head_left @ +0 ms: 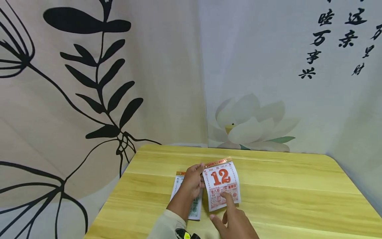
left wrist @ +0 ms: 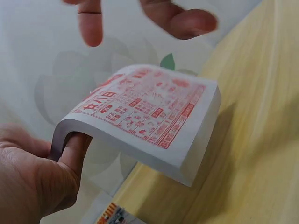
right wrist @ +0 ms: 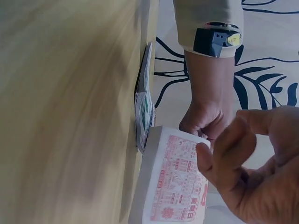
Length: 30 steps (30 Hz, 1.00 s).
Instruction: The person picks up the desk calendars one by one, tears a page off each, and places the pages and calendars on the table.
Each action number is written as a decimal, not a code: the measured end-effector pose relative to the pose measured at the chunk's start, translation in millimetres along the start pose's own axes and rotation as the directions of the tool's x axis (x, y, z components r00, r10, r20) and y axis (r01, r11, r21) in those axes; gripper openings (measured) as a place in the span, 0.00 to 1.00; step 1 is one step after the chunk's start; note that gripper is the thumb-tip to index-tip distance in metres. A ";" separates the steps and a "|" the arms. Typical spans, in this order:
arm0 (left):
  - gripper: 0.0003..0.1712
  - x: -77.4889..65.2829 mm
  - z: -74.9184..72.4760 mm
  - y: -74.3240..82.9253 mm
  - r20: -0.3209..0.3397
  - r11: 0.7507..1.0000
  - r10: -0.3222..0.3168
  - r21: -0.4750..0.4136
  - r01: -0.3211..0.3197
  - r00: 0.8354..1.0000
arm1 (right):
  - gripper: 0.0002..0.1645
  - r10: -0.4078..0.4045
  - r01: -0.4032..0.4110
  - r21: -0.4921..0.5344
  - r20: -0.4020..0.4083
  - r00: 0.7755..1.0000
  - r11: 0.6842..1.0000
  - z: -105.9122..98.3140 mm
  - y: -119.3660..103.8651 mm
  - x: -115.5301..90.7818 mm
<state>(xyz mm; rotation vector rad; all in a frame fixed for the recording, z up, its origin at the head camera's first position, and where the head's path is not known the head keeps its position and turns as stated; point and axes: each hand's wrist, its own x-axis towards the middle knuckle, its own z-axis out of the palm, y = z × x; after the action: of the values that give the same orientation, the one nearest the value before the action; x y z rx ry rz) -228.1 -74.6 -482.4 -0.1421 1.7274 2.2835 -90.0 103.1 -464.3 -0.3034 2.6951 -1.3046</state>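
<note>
My left hand point(head_left: 192, 182) grips a thick tear-off calendar point(head_left: 221, 176) by its upper left side and holds it tilted above the table. The calendar's front sheet bears a large red 12 and small red print; an orange-gold strip runs along its top. In the left wrist view the pad point(left wrist: 145, 112) bends over the fingers of that hand. My right hand point(head_left: 235, 221) hovers at the pad's lower part, index finger pointing towards it. The left wrist view shows its fingertips point(left wrist: 194, 23) apart from the paper. Nothing is between its fingers in the right wrist view.
Partly behind my left forearm, a second calendar point(head_left: 195, 210) with green print lies on the wooden table point(head_left: 283, 192). Behind the table hang pale cloths point(head_left: 170, 83) with black plants, a lotus and black writing. A wrist camera point(right wrist: 210, 41) sits on my left sleeve.
</note>
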 end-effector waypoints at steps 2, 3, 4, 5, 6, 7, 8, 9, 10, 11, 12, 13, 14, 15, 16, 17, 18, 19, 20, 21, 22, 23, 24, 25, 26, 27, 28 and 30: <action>0.26 -0.7 -0.3 -0.1 0.001 1.000 0.006 -0.023 -0.006 1.000 | 0.47 0.005 -0.006 0.030 0.019 1.000 1.000 -0.1 5.9 -2.0; 0.27 -0.9 -0.5 0.4 0.005 0.999 0.009 -0.036 -0.009 1.000 | 0.46 0.009 -0.010 0.049 0.021 1.000 0.999 0.0 8.3 -3.1; 0.27 -1.2 -0.7 1.2 0.007 0.999 0.010 -0.052 -0.009 1.000 | 0.46 0.014 -0.017 0.091 0.035 0.999 0.996 0.3 10.4 -4.3; 0.28 -1.7 -0.9 2.1 0.015 0.998 0.011 -0.066 -0.010 1.000 | 0.46 0.022 -0.029 0.140 0.051 0.998 0.990 0.5 12.6 -5.4; 0.28 -2.2 -1.1 3.3 0.020 0.997 0.013 -0.079 -0.012 1.000 | 0.46 0.023 -0.034 0.186 0.062 0.998 0.982 1.2 15.1 -6.5; 0.29 -2.6 -1.0 4.5 0.023 0.996 0.014 -0.092 -0.012 1.000 | 0.45 0.021 -0.038 0.239 0.075 0.997 0.970 2.3 17.3 -7.9; 0.29 -3.0 -0.8 5.6 0.024 0.995 0.016 -0.102 -0.014 1.000 | 0.44 0.023 -0.049 0.299 0.090 0.996 0.953 3.5 19.2 -9.2; 0.29 -3.4 -0.6 6.7 0.024 0.994 0.017 -0.111 -0.014 1.000 | 0.43 0.015 -0.052 0.360 0.104 0.994 0.931 5.1 20.9 -10.2; 0.30 -3.9 -0.2 7.8 0.026 0.993 0.016 -0.117 -0.013 1.000 | 0.42 0.017 -0.063 0.415 0.113 0.993 0.907 6.4 22.5 -11.3; 0.30 -4.3 0.2 8.7 0.027 0.993 0.016 -0.119 -0.013 0.999 | 0.42 0.023 -0.072 0.455 0.111 0.994 0.887 7.4 23.8 -11.9; 0.31 -4.3 0.6 9.4 0.025 0.992 0.015 -0.127 -0.012 1.000 | 0.42 0.032 -0.085 0.497 0.114 0.993 0.864 7.8 24.6 -11.7; 0.31 -4.3 1.0 9.9 0.024 0.991 0.015 -0.131 -0.012 1.000 | 0.43 0.047 -0.107 0.544 0.122 0.991 0.832 7.6 24.9 -10.9; 0.32 -4.5 1.2 10.5 0.024 0.991 0.015 -0.134 -0.012 1.000 | 0.44 0.065 -0.126 0.585 0.124 0.990 0.801 6.8 25.3 -9.5; 0.32 -4.6 1.4 11.2 0.025 0.990 0.015 -0.139 -0.011 1.000 | 0.44 0.084 -0.145 0.623 0.127 0.988 0.769 6.0 25.5 -8.0; 0.33 -4.8 1.4 11.6 0.028 0.990 0.015 -0.143 -0.011 0.999 | 0.45 0.108 -0.168 0.660 0.131 0.986 0.733 4.8 25.9 -6.4; 0.33 -5.1 1.4 12.1 0.029 0.989 0.016 -0.146 -0.011 0.999 | 0.45 0.128 -0.189 0.695 0.139 0.982 0.694 4.0 26.5 -4.3; 0.34 -5.3 1.4 12.5 0.032 0.988 0.017 -0.151 -0.012 0.999 | 0.45 0.143 -0.205 0.722 0.148 0.979 0.661 3.2 27.4 -2.6; 0.34 -5.5 1.4 12.9 0.036 0.988 0.016 -0.153 -0.011 0.999 | 0.44 0.151 -0.211 0.743 0.148 0.977 0.635 2.9 28.3 -1.4; 0.34 -5.9 1.5 13.3 0.039 0.988 0.014 -0.156 -0.008 0.999 | 0.42 0.159 -0.216 0.761 0.149 0.976 0.612 2.8 29.3 -0.6; 0.34 -6.0 1.6 13.4 0.042 0.987 0.013 -0.159 -0.007 0.999 | 0.40 0.163 -0.218 0.777 0.150 0.975 0.591 2.9 30.2 -0.1; 0.34 -6.2 1.7 13.5 0.044 0.987 0.010 -0.160 -0.003 0.999 | 0.36 0.168 -0.216 0.797 0.145 0.975 0.565 3.3 31.1 0.5; 0.34 -6.3 2.0 13.5 0.045 0.986 0.008 -0.166 -0.001 0.999 | 0.33 0.172 -0.209 0.814 0.136 0.976 0.541 3.8 31.8 0.7; 0.34 -6.5 2.3 13.5 0.046 0.985 0.006 -0.172 0.002 0.999 | 0.29 0.172 -0.192 0.832 0.118 0.978 0.520 4.7 32.3 0.5; 0.34 -6.6 2.7 13.3 0.046 0.984 0.006 -0.176 0.002 0.999 | 0.26 0.170 -0.172 0.850 0.098 0.981 0.498 5.7 32.6 0.3; 0.35 -6.6 3.1 13.1 0.046 0.984 0.007 -0.178 0.001 0.999 | 0.25 0.171 -0.150 0.866 0.076 0.982 0.477 6.9 32.7 0.1; 0.35 -6.6 3.4 12.8 0.046 0.984 0.010 -0.177 -0.002 0.999 | 0.25 0.168 -0.124 0.880 0.051 0.984 0.458 8.2 32.5 -0.2; 0.35 -6.6 3.8 12.4 0.049 0.984 0.012 -0.175 -0.003 0.999 | 0.26 0.167 -0.101 0.891 0.029 0.986 0.442 9.6 32.3 -0.5; 0.35 -6.8 4.8 11.6 0.056 0.986 0.016 -0.166 -0.007 0.998 | 0.30 0.149 -0.051 0.898 -0.017 0.989 0.437 12.6 31.9 -1.4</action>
<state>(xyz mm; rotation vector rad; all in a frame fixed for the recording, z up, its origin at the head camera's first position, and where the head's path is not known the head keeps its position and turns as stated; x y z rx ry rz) -224.4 -74.0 -468.6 -0.0983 1.5131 2.4140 -90.0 113.2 -497.1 0.0667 1.5943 -2.4882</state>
